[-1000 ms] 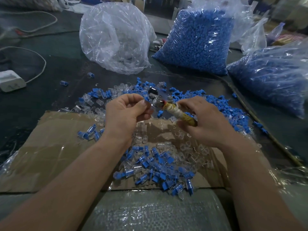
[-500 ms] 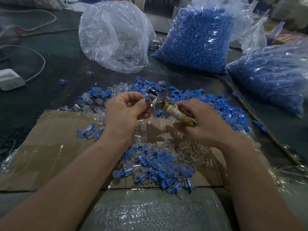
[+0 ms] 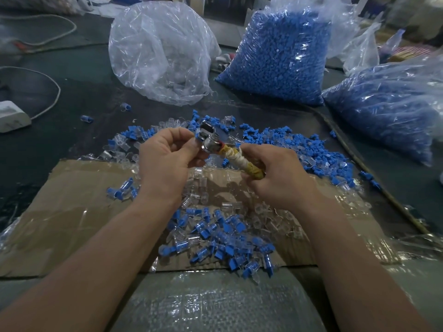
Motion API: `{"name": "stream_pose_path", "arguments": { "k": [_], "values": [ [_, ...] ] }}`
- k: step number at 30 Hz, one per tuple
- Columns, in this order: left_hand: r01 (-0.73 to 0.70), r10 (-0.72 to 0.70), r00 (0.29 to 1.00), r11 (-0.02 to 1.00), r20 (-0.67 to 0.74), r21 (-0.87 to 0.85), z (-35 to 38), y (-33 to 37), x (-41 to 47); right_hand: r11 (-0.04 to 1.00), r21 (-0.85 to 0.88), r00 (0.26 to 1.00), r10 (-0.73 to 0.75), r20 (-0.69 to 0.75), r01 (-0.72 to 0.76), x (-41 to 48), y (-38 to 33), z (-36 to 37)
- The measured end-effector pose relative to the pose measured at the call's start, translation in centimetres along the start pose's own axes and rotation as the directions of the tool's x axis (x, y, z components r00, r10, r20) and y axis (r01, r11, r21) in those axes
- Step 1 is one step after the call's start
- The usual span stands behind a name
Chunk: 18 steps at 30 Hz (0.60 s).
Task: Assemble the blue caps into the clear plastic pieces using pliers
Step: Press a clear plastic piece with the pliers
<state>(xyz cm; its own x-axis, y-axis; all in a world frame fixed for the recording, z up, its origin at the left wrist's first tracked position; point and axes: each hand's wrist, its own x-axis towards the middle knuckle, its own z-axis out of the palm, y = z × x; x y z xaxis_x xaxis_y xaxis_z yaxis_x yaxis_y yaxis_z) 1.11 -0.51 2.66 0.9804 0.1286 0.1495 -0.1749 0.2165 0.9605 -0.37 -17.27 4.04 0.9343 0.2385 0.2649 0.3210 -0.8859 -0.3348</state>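
**Item 1, left hand**: I log the fingers as curled, with thumb and forefinger pinching a blue cap at their tips. I cannot tell whether a clear piece sits under that cap.

**Item 2, right hand**: the fingers are wrapped round the taped handle of the pliers.

**Item 3, pliers:** the metal head points up toward the left fingertips and touches the pinched cap. The handle wrap is white near the head and yellow inside the right fingers. I cannot make out how the jaws stand.

**Item 4, assembled pieces**: a heap of clear bodies with blue ends lies below both sets of fingers, between the forearms.

**Item 5, clear pieces**: these lie loose, just under the right fingers and wrist.

**Item 6, loose blue caps**: these are scattered beyond the right knuckles and past both sets of fingertips, mixed with clear ones.

**Item 7, cardboard**: a flat sheet lies under both hands, glossy with tape in places.

**Item 8, clear bag**: it stands well beyond the left fingertips. I cannot read its contents.

**Item 9, blue bag**: it is packed with blue parts and stands well beyond the pliers' head.

**Item 10, second blue bag**: it lies far out past the right knuckles.

**Item 11, white adapter**: it lies well off to the left of the left fingers, with a cable running from it.
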Motion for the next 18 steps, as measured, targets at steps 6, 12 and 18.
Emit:
{"name": "stream_pose_path", "arguments": {
  "k": [6, 12, 18],
  "values": [
    [0.009, -0.009, 1.000, 1.000, 0.013, 0.004, -0.1, 0.1, 0.0, 1.000, 0.004, 1.000, -0.021, -0.018, 0.022, -0.1, 0.3, 0.2],
    [0.083, -0.086, 0.995, 0.996, 0.053, 0.044, -0.8, 0.7, 0.4, 0.996, 0.041, 0.994, 0.076, -0.074, -0.073, 0.0, 1.9, -0.7],
    [0.067, -0.206, 0.845, 0.956, 0.494, 0.284, -0.7, 1.4, -0.4, 0.938, 0.002, 0.936, 0.346, -0.057, -0.347, 0.0, 4.2, -1.4]
  ]
}}
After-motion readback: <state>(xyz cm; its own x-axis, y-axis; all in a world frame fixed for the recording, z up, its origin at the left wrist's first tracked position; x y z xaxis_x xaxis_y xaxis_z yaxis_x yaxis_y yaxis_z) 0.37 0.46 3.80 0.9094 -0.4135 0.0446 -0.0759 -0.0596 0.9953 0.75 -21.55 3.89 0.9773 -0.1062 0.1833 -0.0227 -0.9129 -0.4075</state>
